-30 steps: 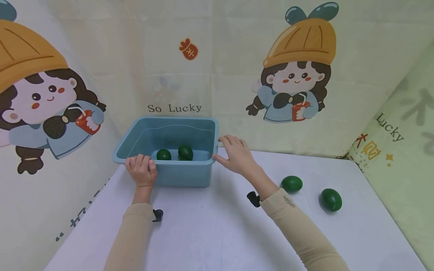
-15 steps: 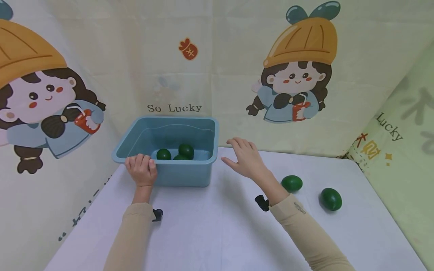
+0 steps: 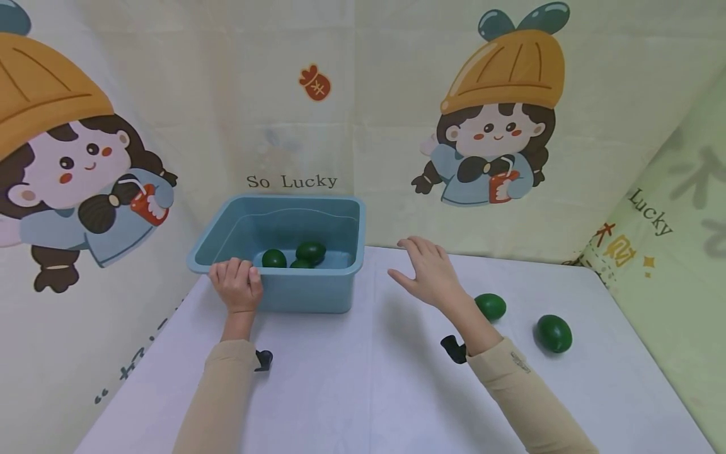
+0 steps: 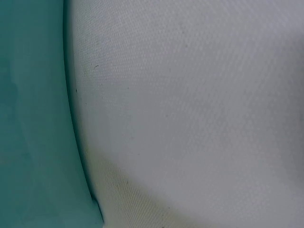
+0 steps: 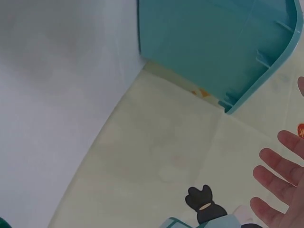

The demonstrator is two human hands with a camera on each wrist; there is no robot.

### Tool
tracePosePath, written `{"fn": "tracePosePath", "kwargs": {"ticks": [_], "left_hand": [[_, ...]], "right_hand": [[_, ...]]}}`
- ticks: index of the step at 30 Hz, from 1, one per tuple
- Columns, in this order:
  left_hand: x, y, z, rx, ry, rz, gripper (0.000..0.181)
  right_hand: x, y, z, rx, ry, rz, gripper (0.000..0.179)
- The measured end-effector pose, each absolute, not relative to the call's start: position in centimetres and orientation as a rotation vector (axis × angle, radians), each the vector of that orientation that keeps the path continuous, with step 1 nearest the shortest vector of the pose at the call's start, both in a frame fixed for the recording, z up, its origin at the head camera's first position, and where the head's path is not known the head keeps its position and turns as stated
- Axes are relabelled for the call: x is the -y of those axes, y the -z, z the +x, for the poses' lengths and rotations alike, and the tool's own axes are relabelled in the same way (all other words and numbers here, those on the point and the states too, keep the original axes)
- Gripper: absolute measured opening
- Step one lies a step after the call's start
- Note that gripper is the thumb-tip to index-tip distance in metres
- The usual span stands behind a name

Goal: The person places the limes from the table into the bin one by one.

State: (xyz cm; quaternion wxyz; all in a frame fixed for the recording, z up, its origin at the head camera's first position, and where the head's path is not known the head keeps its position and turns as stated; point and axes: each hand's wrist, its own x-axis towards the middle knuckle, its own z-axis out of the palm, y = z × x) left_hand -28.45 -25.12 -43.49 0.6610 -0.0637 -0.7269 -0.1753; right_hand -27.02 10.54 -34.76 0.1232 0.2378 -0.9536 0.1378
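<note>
A blue plastic bin [image 3: 300, 291] stands on the white table near the back wall. My left hand [image 3: 235, 285] grips its front rim near the left corner, fingers curled over the edge. Inside the bin lie three glossy dark green egg-shaped objects: one at left [image 3: 275, 258], one at right [image 3: 311, 251] and one partly behind the front rim [image 3: 301, 264]. Right of the bin, my right hand [image 3: 429, 272] hangs above the table, holding nothing, its fingers spread and lightly bent. The right wrist view shows those fingers [image 5: 281, 167] apart from the bin's outer wall [image 5: 209, 42].
Two more green egg-shaped objects lie on the table at right, one [image 3: 491, 306] partly behind my right forearm, the other [image 3: 553, 333] further right. A printed cloth wall [image 3: 386, 151] rises behind the table. The left wrist view shows bin wall [image 4: 33, 114] beside white cloth [image 4: 199, 104].
My right hand has moved from the bin's right rim rightward and toward me. A third green egg-shaped object has come into view in the bin, where another has shifted slightly. My left hand stays put.
</note>
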Motion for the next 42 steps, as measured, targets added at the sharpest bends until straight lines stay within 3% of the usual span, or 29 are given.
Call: {"fn": "tracePosePath", "kwargs": {"ticks": [19, 26, 42], "left_hand": [[25.4, 43.4, -29.5, 1.653, 0.398, -0.156, 0.044], [25.5, 43.4, -29.9, 1.65, 0.406, -0.165, 0.034], [25.8, 43.2, -30.9, 1.649, 0.412, -0.172, 0.042]], "right_hand": [[-13.2, 35.6, -26.8, 2.768, -0.385, 0.623, 0.063], [-14.1, 35.8, -26.4, 2.761, -0.403, 0.593, 0.062], [-15.8, 36.0, -26.1, 2.782, -0.416, 0.482, 0.062]]}}
